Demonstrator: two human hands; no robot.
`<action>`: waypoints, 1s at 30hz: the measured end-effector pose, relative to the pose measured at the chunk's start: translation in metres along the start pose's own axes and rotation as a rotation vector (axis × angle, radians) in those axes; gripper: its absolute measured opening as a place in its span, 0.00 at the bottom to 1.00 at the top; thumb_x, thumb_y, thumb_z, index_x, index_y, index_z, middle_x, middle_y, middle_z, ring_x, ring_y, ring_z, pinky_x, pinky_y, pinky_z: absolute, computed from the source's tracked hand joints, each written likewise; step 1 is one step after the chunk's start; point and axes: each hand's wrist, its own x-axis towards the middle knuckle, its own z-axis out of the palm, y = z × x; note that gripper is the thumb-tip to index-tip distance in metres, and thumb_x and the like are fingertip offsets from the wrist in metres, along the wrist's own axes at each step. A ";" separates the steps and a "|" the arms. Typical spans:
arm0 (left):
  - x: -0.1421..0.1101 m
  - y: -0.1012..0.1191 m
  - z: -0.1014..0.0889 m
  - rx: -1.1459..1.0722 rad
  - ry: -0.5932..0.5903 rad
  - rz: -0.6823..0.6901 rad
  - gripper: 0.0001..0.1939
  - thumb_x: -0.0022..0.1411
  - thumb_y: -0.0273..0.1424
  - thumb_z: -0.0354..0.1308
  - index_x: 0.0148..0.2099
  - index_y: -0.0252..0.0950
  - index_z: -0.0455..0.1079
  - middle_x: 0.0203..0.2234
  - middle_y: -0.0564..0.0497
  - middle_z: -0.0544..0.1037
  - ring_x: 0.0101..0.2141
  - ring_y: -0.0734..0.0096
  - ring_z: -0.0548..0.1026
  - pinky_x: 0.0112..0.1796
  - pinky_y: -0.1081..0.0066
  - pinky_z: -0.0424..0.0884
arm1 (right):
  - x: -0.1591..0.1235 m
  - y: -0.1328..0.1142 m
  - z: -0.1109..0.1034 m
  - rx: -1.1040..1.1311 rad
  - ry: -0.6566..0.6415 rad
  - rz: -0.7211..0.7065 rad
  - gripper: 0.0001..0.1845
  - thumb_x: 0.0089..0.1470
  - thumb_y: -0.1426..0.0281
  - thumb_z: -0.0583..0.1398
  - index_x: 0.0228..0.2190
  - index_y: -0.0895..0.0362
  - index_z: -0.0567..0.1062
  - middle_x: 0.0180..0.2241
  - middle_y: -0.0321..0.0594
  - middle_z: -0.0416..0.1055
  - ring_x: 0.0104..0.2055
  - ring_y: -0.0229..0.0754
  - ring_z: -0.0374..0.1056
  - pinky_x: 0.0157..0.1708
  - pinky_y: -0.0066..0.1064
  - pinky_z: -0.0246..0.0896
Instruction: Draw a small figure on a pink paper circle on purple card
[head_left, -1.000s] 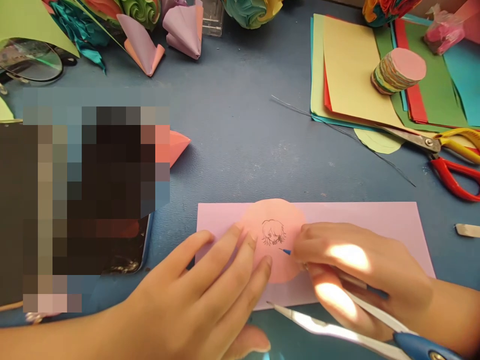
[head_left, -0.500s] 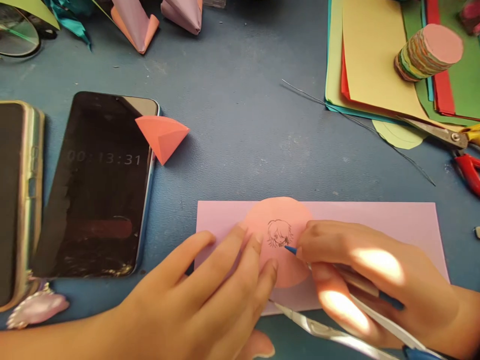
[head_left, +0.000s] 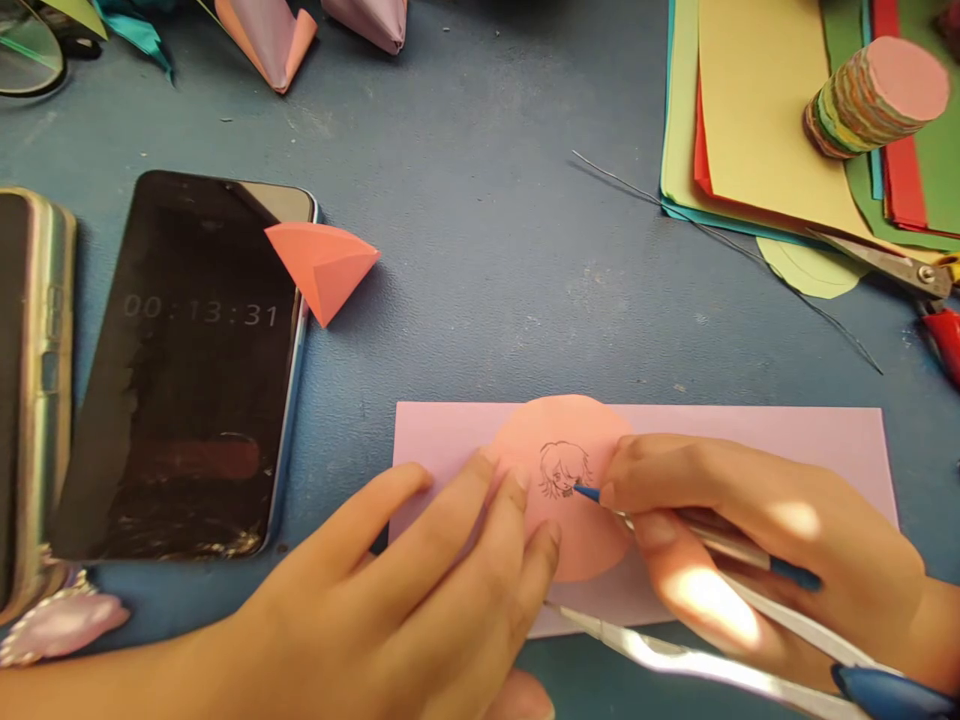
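Observation:
A peach paper circle point(head_left: 592, 550) lies on a long lilac paper strip point(head_left: 795, 435). On the circle is a small dark line drawing point(head_left: 564, 465) of a head with shaggy hair. My left hand point(head_left: 420, 570) rests flat with fingers spread, its fingertips on the circle's left side and the strip. My right hand point(head_left: 757, 530) is closed round a short blue pencil point(head_left: 589, 493), whose tip touches the drawing's lower part. The pencil appears fitted in a drawing compass point(head_left: 675, 655); its silver needle leg reaches left toward my left hand, and its blue top lies at lower right.
A folded coral paper piece point(head_left: 326, 270) overlaps a phone point(head_left: 187, 400) showing a timer. Another phone point(head_left: 60, 400) lies at far left. Coloured papers point(head_left: 772, 110) hold a stack of paper discs point(head_left: 874, 95); scissors point(head_left: 915, 270) and a thin wire point(head_left: 727, 240) lie nearby.
The pencil tip and my right hand have shifted slightly over the drawing, and a bit more dark marking shows beneath the face. My left hand stays in place. The view has moved a little.

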 end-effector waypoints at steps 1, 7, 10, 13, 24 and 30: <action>-0.001 0.000 0.000 -0.002 -0.005 -0.005 0.22 0.65 0.44 0.49 0.57 0.41 0.68 0.48 0.48 0.75 0.54 0.58 0.68 0.51 0.62 0.67 | 0.001 -0.003 -0.001 -0.036 -0.011 0.034 0.11 0.54 0.78 0.52 0.37 0.52 0.66 0.23 0.35 0.71 0.20 0.33 0.66 0.21 0.21 0.66; 0.000 -0.001 0.001 0.026 -0.008 0.010 0.23 0.65 0.44 0.48 0.56 0.40 0.68 0.48 0.48 0.75 0.54 0.59 0.68 0.50 0.62 0.67 | 0.010 -0.012 -0.008 -0.060 -0.121 0.096 0.10 0.53 0.80 0.52 0.34 0.53 0.65 0.24 0.36 0.73 0.21 0.33 0.68 0.21 0.20 0.66; 0.004 -0.001 -0.002 0.027 -0.004 0.029 0.21 0.65 0.43 0.49 0.54 0.39 0.70 0.48 0.47 0.75 0.54 0.59 0.68 0.50 0.63 0.67 | 0.010 -0.006 -0.006 0.023 -0.106 0.084 0.11 0.52 0.80 0.51 0.33 0.53 0.64 0.23 0.33 0.71 0.19 0.31 0.65 0.17 0.19 0.62; 0.009 0.000 -0.010 0.018 -0.073 -0.015 0.20 0.65 0.42 0.50 0.53 0.38 0.71 0.47 0.48 0.76 0.54 0.60 0.68 0.50 0.64 0.67 | 0.008 0.000 -0.004 0.061 -0.083 0.072 0.10 0.51 0.80 0.51 0.31 0.53 0.64 0.22 0.31 0.70 0.18 0.28 0.62 0.15 0.17 0.58; 0.008 -0.001 -0.008 0.038 -0.040 -0.002 0.18 0.65 0.40 0.50 0.51 0.38 0.71 0.47 0.49 0.75 0.54 0.59 0.69 0.50 0.64 0.66 | 0.002 0.005 -0.006 0.092 -0.132 0.060 0.13 0.51 0.82 0.53 0.36 0.54 0.66 0.27 0.33 0.72 0.23 0.28 0.67 0.21 0.13 0.63; 0.008 -0.002 -0.005 0.098 0.012 0.033 0.18 0.66 0.41 0.49 0.50 0.37 0.72 0.46 0.49 0.75 0.53 0.59 0.69 0.50 0.63 0.66 | -0.002 0.003 -0.009 0.090 -0.110 0.042 0.12 0.51 0.82 0.51 0.36 0.56 0.68 0.27 0.38 0.73 0.26 0.30 0.70 0.20 0.17 0.62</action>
